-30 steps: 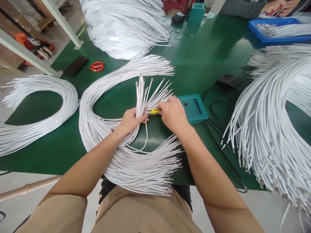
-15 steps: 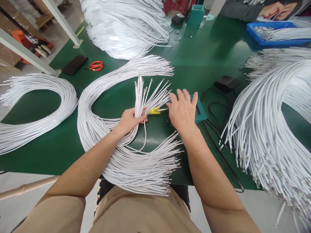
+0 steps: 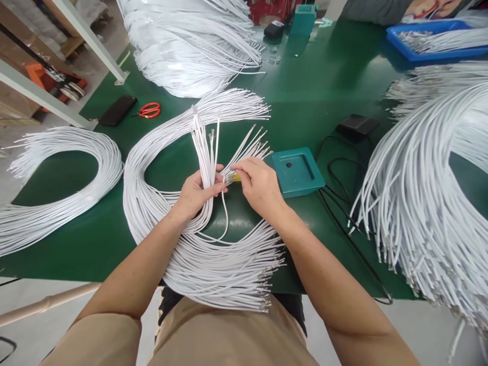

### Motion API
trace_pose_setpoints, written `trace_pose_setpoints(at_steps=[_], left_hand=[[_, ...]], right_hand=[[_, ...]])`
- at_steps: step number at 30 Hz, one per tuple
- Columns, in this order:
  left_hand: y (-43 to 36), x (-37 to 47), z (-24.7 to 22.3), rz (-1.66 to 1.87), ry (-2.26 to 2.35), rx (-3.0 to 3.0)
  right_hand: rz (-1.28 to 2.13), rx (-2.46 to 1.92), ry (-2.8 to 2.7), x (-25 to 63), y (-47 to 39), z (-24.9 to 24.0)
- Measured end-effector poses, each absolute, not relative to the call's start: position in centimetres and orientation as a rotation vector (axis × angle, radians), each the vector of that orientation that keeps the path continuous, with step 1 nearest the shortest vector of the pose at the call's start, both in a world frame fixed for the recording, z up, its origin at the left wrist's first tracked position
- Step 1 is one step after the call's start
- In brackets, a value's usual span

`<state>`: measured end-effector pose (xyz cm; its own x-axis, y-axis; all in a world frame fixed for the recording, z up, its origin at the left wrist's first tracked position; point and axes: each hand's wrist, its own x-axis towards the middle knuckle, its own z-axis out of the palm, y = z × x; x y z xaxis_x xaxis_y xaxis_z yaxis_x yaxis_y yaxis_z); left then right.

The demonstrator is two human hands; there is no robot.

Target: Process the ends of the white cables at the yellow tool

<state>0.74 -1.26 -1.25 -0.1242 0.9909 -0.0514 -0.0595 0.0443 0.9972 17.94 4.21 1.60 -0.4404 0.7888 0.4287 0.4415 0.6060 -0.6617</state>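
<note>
My left hand [image 3: 196, 193] is closed around a bunch of white cables [image 3: 204, 147], their ends pointing up and away from me. To the right of it, my right hand [image 3: 259, 185] has its fingers bent and pressed together beside the cables; what lies between the fingertips is hidden. A yellow piece with a clear tip [image 3: 232, 178] shows between the two hands, partly covered by the right one. More white cables [image 3: 229, 274] fan out below my forearms. Just beyond the right hand sits a teal box [image 3: 299, 170] with a recessed top.
Coiled white cables [image 3: 72, 198] lie at left, a large pile [image 3: 186, 46] at the back and another [image 3: 423, 203] at right. Red-handled scissors [image 3: 150, 110] lie near a black phone [image 3: 118, 110]. A black block [image 3: 356, 127] trails cords. A co-worker's hands [image 3: 430, 7] are beyond a blue tray [image 3: 438, 53].
My right hand has moved left off the teal box, its spread fingers now drawn together near the yellow piece. The cable ends in my left hand have swung left.
</note>
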Motion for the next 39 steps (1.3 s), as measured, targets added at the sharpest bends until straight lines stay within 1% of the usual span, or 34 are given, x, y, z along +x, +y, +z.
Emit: trace_pose_setpoints(at_steps=[5,12,20,22,26,29,32,34,36,39], left_hand=[[-1.4,0.9,-1.2,1.299,1.291,1.082],[-1.5,1.1,-1.0,1.286,1.272,1.124],[-1.5,1.1,-0.9,1.313,1.170,1.069],[-1.5,1.1,-1.0,1.315,1.147,1.054],[-1.6,1.0,-1.2,1.310,1.134,0.999],[-1.6,1.0,-1.2,1.352,1.147,0.943],[-1.7,0.8,-1.1,1.367,1.166,0.897],[-1.7,0.8,-1.1,1.357,1.172,0.907],[-1.8,0.7,-1.2,1.340,1.186,0.955],[-1.8,0.8,-1.4,1.264,1.217,1.057]], right_hand=[[0.863,-1.015,-2.004,17.7,4.1,2.3],[1.126,-1.010,-1.907,17.4,4.3,1.9],[1.798,-0.922,-1.610,18.0,4.8,2.4],[1.868,-0.897,-1.571,18.0,4.8,2.3],[1.883,-0.888,-1.496,17.9,4.6,2.2],[1.897,-0.768,-1.468,18.5,4.6,2.9],[2.157,-0.462,-1.536,19.7,4.7,3.8],[2.314,-0.371,-1.562,20.1,4.7,4.2],[2.229,-0.529,-1.522,19.8,4.7,4.2],[1.896,-0.800,-1.485,18.8,4.6,3.7]])
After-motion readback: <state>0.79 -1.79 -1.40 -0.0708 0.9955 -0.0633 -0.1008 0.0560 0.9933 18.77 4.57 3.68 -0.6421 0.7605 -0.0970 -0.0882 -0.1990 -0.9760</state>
